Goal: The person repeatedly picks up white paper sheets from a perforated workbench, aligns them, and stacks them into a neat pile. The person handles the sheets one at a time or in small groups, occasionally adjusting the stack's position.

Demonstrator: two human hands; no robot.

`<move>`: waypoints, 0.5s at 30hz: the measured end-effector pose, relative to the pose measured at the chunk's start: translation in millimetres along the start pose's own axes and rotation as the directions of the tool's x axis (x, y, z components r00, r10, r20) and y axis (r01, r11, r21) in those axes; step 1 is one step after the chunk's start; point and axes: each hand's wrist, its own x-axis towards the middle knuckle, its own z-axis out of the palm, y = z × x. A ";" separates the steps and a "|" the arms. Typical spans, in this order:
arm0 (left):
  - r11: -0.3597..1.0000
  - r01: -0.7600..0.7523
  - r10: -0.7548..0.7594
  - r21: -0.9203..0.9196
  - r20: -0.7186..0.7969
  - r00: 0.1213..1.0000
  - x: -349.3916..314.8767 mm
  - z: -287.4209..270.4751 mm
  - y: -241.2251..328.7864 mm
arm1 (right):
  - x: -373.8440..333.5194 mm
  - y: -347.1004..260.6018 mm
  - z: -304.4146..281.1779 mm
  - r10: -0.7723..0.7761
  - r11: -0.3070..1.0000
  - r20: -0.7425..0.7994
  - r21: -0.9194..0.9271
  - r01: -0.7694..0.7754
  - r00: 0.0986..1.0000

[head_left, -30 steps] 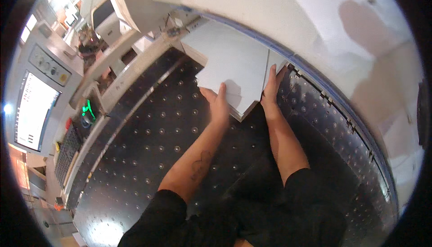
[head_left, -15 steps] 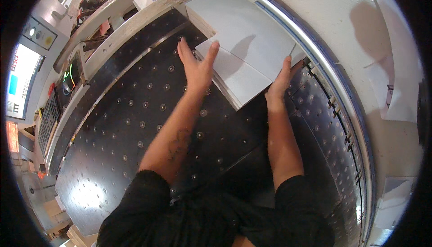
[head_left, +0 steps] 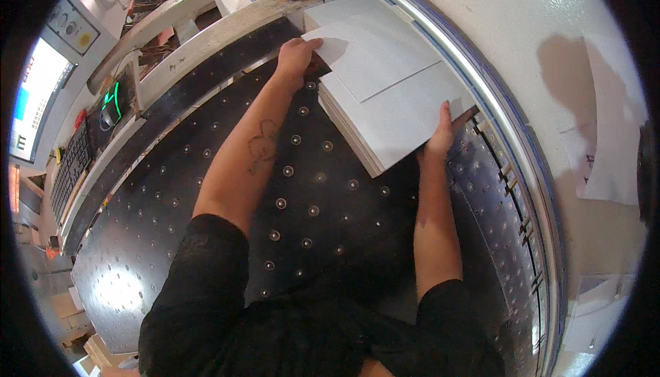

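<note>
A thick stack of white sheets [head_left: 412, 119] lies on the dark table at the far right, against the metal rail. Across its far part rests an upper layer of white sheets [head_left: 378, 47], set askew so that its edge overhangs the stack on the left. My left hand [head_left: 297, 59] grips that layer's left edge, thumb on top, fingers mostly hidden. At the near right corner of the stack, my right hand [head_left: 440, 136] holds the edge with its thumb raised along the top; its other fingers are hidden.
The black tabletop [head_left: 323, 212] is dotted with small round metal studs. A shiny curved rail [head_left: 485, 88] bounds it on the right. To the left are a monitor [head_left: 38, 98], a keyboard [head_left: 71, 171] and a green-lit mouse [head_left: 110, 109]. Paper sheets [head_left: 608, 123] lie beyond the rail.
My left hand has gone from spread beside the stack to gripping the upper layer's left edge farther away. The upper layer has shifted away and left. The right hand stays at the near right corner.
</note>
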 end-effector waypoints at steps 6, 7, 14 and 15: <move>0.760 -0.065 0.394 0.647 -0.378 0.838 21.0 0.9 17.6 | 16.1 9.9 -5.0 0.000 0.989 0.038 0.147 -0.006 0.999; 0.631 -0.191 0.581 0.752 -0.295 0.759 26.2 -4.1 28.9 | 15.1 8.4 -4.0 0.005 0.984 0.043 0.178 -0.013 0.999; -0.241 -0.129 0.482 0.962 0.234 0.844 99.1 -31.0 118.7 | 2.9 -8.7 7.2 0.000 0.968 0.052 0.251 -0.013 0.999; -0.336 -0.146 0.379 0.930 0.275 0.883 106.0 -31.8 127.2 | 2.7 -10.2 7.6 0.012 0.969 0.048 0.245 -0.024 0.999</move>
